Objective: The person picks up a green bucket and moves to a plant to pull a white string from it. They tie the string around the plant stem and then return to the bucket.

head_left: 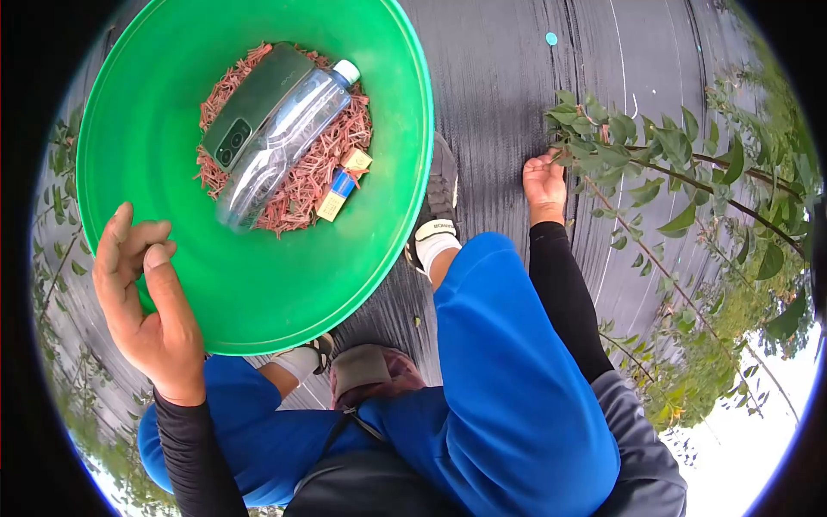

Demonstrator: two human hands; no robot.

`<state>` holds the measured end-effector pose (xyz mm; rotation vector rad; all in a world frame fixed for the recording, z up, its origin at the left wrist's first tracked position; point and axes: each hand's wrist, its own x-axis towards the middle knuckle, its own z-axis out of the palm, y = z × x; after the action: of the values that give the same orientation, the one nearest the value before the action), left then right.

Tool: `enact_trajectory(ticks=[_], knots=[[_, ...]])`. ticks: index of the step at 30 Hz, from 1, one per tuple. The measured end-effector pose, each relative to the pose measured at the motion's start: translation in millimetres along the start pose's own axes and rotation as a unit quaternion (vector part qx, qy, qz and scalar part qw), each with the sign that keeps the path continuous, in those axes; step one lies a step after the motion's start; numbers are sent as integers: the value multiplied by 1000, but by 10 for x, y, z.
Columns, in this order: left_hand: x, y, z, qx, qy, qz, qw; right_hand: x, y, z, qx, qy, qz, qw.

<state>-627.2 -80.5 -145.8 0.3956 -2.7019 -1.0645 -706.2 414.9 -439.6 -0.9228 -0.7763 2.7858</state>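
Note:
A green tub (258, 302) holds many small reddish stem-like pieces (301, 185), a dark green phone (263, 99), a clear plastic bottle (280, 151) lying on its side, and a small yellow and blue box (343, 184). My left hand (146, 302) is over the tub's lower left rim, fingers apart and curved, holding nothing visible. On the right, my right hand (544, 183) is palm up beside the leafy tip of a branch (603, 142). Its fingertips are partly hidden by leaves, so what they hold, if anything, cannot be seen.
Black ground sheeting (500, 103) lies below, with a small turquoise disc (551, 39) on it. Leafy branches (680, 155) reach in from the right, and more plants stand at the left. My blue-clad legs (517, 370) are bent beside the tub.

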Motion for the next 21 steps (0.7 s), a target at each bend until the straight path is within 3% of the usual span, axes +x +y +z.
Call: enact_trajectory(ticks=[6, 10, 16, 20, 21], knots=[[5, -10, 5, 4, 4, 3, 1000, -201, 3, -55, -64, 55, 21, 996], [12, -11, 7, 11, 5, 10, 1000, -505, 42, 120, -138, 19, 82, 987], [18, 7, 21, 9, 11, 15, 1000, -660, 152, 688, -37, -136, 174, 975], [19, 3, 15, 13, 3, 10, 1000, -304, 154, 835, -79, -60, 182, 978], [19, 2, 11, 13, -5, 5, 1000, -273, 184, 968, -117, 48, 150, 981]])
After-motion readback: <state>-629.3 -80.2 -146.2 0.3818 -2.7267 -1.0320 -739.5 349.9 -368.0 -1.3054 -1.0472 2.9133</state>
